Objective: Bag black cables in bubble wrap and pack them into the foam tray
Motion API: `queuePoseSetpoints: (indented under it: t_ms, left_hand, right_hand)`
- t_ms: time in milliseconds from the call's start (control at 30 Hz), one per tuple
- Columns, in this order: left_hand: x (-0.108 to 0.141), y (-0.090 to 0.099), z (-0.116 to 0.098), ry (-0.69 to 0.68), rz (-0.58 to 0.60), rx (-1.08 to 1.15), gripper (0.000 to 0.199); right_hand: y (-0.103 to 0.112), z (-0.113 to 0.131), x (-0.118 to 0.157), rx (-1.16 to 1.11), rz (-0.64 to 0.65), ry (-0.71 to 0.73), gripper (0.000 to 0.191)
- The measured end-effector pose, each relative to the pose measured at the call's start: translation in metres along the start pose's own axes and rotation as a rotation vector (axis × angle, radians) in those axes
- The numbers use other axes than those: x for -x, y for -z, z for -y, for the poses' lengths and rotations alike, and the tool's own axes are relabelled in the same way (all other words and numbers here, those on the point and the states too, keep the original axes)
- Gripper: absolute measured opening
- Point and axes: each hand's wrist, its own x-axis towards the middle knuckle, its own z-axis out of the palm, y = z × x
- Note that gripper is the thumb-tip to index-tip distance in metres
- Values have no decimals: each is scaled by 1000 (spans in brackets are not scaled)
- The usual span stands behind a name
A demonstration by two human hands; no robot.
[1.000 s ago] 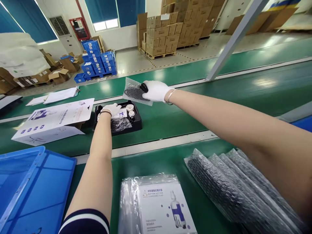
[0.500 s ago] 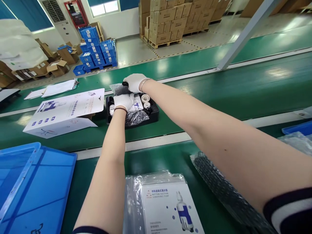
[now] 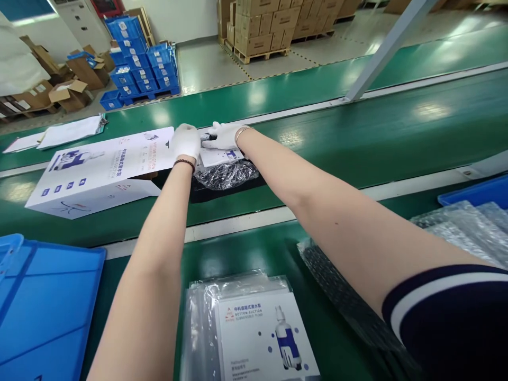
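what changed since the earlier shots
The box and tray shifted right along the belt. The right hand came left over the tray; the left hand moved to the tray's far side, by the box. Whether the carried bubble bag was let go is hidden. The booklets, crate and papers stayed put.

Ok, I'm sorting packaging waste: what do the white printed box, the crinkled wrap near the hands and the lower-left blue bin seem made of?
White printed box: probably coated cardboard, smooth, slight sheen; thin panels meet at sharp folds.
Crinkled wrap: seems clear, glossy plastic film; bright creases, dark showing through.
Blue bin: likely moulded plastic, semi-gloss; even colour, ridged wall, exact type unclear.
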Motion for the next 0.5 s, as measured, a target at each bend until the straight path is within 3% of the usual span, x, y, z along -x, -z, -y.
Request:
queuePoseSetpoints:
  t_ms: [133,233,367,500]
  left_hand:
    - [8,22,-14,-6,-39,142,27]
    - [37,49,-31,-91,-55,280,22]
    - [106,102,-39,-290,-75,319,26]
    - [190,156,-14,-356,-152,291,27]
  right_hand:
    - [4,-4,19,5,32,-107,97]
    - [19,-3,36,-87,102,-191,95]
    - [57,-9,60,-171,56,-251,83]
    - [97,-1,113,-126,-81,-180,74]
